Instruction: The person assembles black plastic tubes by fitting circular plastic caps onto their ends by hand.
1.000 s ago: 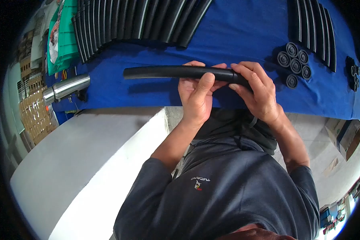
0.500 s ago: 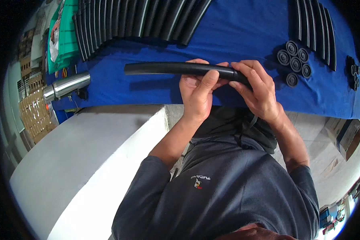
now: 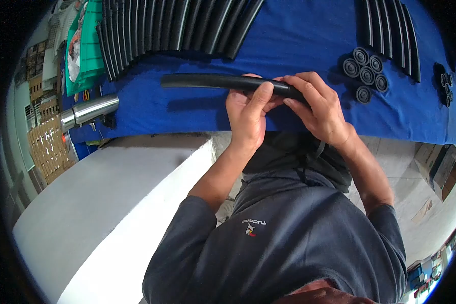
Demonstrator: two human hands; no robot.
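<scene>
A black tube (image 3: 202, 80) is held level above the front of the blue-covered table, its free end pointing left. My left hand (image 3: 248, 111) is closed around it near the middle-right, with the thumb lying along its top. At the tube's right end, my right hand (image 3: 319, 106) grips a black end piece (image 3: 295, 92), and a thin seam shows where the two meet. My right palm and fingers hide the far tip of that end piece. Several round black caps with ringed faces (image 3: 367, 75) lie on the cloth right of my right hand.
Many black tubes (image 3: 182, 25) lie side by side at the back left, and several more (image 3: 392, 30) at the back right. A green bin (image 3: 90, 48) and a steel cylinder (image 3: 95, 108) stand at the left. Small black parts (image 3: 446, 86) sit far right on the blue cloth (image 3: 299, 30).
The whole view has shifted slightly, so the table items appear moved a little. Both hands keep their hold on the tube and its end piece, with little visible change.
</scene>
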